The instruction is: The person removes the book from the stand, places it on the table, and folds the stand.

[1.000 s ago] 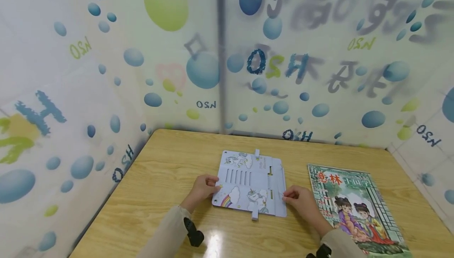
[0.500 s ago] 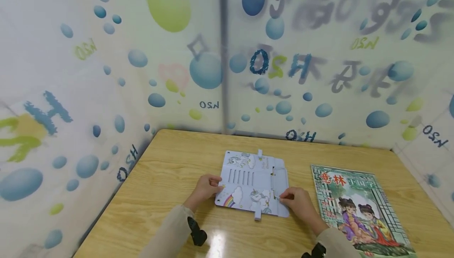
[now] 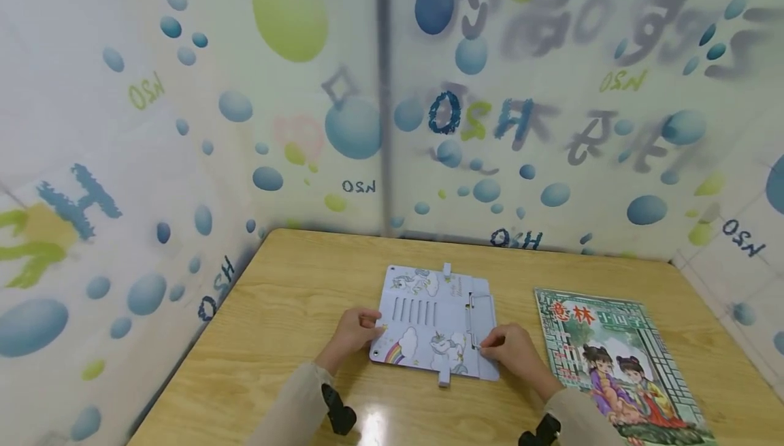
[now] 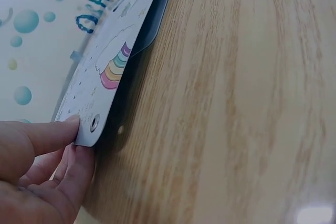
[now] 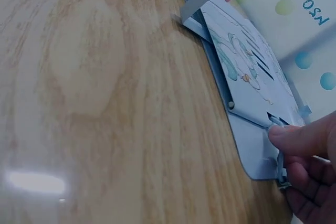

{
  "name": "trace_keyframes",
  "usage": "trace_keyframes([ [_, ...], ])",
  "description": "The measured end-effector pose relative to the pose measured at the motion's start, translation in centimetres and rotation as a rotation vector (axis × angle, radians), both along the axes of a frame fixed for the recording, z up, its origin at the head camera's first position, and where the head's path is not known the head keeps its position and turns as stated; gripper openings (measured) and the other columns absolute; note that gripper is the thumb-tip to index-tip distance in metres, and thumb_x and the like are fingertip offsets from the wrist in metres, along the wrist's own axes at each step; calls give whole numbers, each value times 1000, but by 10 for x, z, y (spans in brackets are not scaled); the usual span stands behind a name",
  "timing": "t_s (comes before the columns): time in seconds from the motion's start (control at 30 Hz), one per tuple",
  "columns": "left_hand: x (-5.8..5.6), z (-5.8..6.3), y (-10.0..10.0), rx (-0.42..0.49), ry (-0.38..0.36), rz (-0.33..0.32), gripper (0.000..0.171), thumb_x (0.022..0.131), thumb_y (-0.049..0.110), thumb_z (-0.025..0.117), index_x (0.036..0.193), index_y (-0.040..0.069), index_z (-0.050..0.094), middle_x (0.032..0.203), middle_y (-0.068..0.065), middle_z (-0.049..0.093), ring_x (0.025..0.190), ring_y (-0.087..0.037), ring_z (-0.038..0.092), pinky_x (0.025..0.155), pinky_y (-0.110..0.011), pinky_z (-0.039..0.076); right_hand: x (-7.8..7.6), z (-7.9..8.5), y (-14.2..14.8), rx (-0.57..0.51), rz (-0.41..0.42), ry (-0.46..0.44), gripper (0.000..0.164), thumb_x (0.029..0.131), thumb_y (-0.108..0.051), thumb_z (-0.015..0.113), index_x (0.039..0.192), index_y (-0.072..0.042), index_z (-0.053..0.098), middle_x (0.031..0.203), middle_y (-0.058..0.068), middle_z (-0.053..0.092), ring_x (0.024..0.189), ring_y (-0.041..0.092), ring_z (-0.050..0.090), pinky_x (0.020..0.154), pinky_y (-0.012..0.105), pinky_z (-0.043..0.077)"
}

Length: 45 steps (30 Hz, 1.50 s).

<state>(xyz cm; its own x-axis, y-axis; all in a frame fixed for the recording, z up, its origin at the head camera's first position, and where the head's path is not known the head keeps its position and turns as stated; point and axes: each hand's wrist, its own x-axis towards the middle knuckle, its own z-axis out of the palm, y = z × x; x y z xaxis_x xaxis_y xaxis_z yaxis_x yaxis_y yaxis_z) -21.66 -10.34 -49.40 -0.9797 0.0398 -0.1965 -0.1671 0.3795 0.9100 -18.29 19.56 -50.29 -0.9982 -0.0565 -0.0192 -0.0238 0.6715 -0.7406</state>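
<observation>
A pale book stand (image 3: pixel 416 316) printed with unicorns, clouds and a rainbow lies on the wooden table, with slots across its panel. My left hand (image 3: pixel 352 333) pinches its left edge, thumb on top and fingers beneath, beside a corner eyelet (image 4: pixel 94 123). In the left wrist view that edge is tilted up off the table. On the stand's right side, a thin wire bracket (image 5: pixel 280 158) is pinched between the thumb and finger of my right hand (image 3: pixel 511 347). One end of the bracket meets a slot in the panel. Small clips (image 3: pixel 444 378) stick out at the front and back edges.
A magazine (image 3: pixel 618 364) with two illustrated figures on its cover lies on the table (image 3: pixel 294 282) to the right of the stand. Behind the table, a curtain (image 3: pixel 294 105) with blue and green bubble prints hangs along the back and sides.
My right hand has moved slightly left and swung the wire bracket inward from the stand's right edge toward the slots. My left hand keeps its grip on the left edge.
</observation>
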Motion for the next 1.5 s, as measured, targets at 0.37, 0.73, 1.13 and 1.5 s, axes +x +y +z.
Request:
trace_keyframes([
  [0.37,-7,8,-2,-42,-3,-101,22,75,-5,70,96,-10,61,74,-7,58,63,-14,56,54,-30,52,10,9,7,-15,99,27,8,78,-2,68,84,-7,67,80,-2,61,73,13,55,64,24,47],
  [0.73,-44,50,11,-331,88,-207,14,77,1,70,80,-3,57,66,-6,52,49,-13,46,45,-24,42,34,22,-17,-142,427,78,11,82,-6,67,92,-2,64,89,5,62,77,10,58,69,24,51],
  [1.13,-79,64,72,-262,59,-237,14,85,3,59,91,-6,66,77,-16,64,66,-22,60,56,-34,53,49,2,-44,-224,526,335,14,77,-8,72,90,-5,66,84,1,60,78,7,56,67,23,49],
  [1.5,-106,31,113,-125,63,-153,32,84,3,63,113,-7,55,83,-13,61,60,-16,55,48,-26,46,47,-10,-40,-316,346,126,15,79,-15,72,92,-9,67,82,-4,60,72,5,54,62,23,49],
])
